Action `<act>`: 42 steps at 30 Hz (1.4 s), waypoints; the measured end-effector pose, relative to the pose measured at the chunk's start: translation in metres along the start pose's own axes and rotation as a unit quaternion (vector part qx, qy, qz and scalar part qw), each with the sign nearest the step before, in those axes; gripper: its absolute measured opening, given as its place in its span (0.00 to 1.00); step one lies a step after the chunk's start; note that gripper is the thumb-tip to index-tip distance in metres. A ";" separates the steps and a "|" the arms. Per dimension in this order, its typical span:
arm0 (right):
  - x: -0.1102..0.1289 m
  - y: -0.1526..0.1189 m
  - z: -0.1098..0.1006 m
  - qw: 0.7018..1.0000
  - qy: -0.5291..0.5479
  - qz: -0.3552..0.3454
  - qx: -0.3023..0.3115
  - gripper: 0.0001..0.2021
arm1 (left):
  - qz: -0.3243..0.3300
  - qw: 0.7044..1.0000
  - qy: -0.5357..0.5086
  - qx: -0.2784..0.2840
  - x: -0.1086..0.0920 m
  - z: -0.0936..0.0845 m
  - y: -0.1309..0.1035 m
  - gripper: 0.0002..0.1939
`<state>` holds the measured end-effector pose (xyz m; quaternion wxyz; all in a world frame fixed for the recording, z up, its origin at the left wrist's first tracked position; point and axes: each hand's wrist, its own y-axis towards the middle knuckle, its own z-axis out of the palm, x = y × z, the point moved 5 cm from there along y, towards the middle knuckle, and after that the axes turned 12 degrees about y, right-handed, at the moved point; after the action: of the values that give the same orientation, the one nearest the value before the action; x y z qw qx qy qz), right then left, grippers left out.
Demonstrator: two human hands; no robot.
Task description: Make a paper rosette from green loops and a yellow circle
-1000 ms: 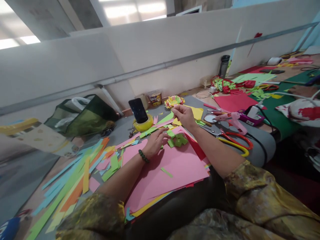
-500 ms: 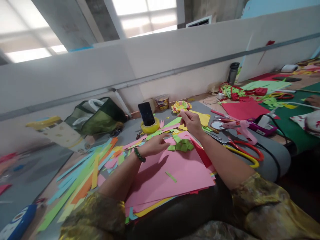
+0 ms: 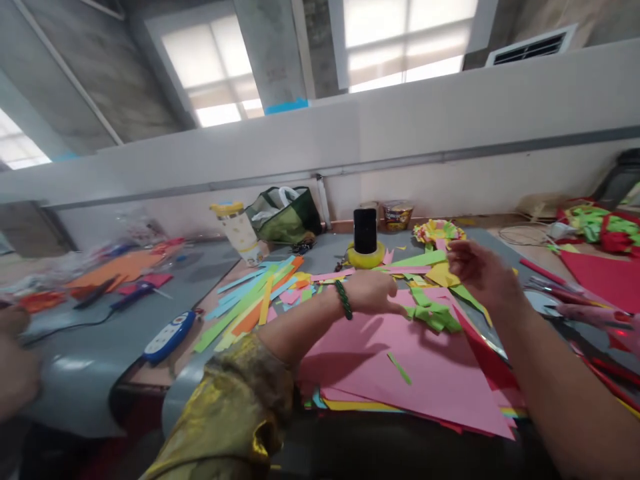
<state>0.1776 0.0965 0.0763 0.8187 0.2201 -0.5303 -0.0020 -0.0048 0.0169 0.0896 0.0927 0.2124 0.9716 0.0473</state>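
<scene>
My left hand, with a green bead bracelet at its wrist, is over the far left part of the pink paper stack. Its fingers are apart, close to the green folded paper piece. To the right, my right hand is raised near the yellow paper, its fingers curled and blurred; whether they hold anything is hidden. A thin green strip lies on the pink sheet. Beyond my hands is a pink, yellow and green paper flower.
A phone stands on a yellow tape roll. Colored strips, a tumbler and a green bag are left. A pink glue gun is right. Another person's hand shows at far left.
The view has turned left, so the table's things sit farther right and the other person's hand shows at left. My right hand's fingers look looser and more blurred.
</scene>
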 end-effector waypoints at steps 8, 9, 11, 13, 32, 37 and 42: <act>-0.006 -0.005 -0.006 0.986 -0.009 -0.072 -0.153 0.14 | -0.336 0.928 0.009 -0.161 0.144 -0.103 -0.094 0.14; -0.006 -0.007 -0.001 0.984 -0.023 -0.083 -0.154 0.13 | -0.361 0.918 0.009 -0.165 0.156 -0.098 -0.105 0.12; -0.007 -0.011 0.008 0.982 -0.064 -0.103 -0.146 0.13 | -0.380 0.911 -0.001 -0.161 0.170 -0.076 -0.120 0.09; -0.009 -0.013 0.014 0.980 -0.101 -0.112 -0.127 0.13 | -0.392 0.907 -0.020 -0.154 0.177 -0.047 -0.125 0.09; -0.014 -0.011 0.005 0.970 -0.176 -0.122 -0.114 0.12 | -0.381 0.919 -0.072 -0.077 0.189 0.002 -0.115 0.13; -0.013 -0.013 0.005 0.971 -0.173 -0.128 -0.109 0.11 | -0.381 0.923 -0.065 0.002 0.184 0.010 -0.119 0.14; -0.014 -0.014 0.006 0.968 -0.187 -0.121 -0.116 0.10 | -0.364 0.930 -0.052 0.020 0.184 0.015 -0.117 0.08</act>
<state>0.1698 0.0846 0.0612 0.7189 0.1816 -0.6393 -0.2037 -0.2131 -0.0108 0.0305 0.1499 -0.1516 0.9768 -0.0199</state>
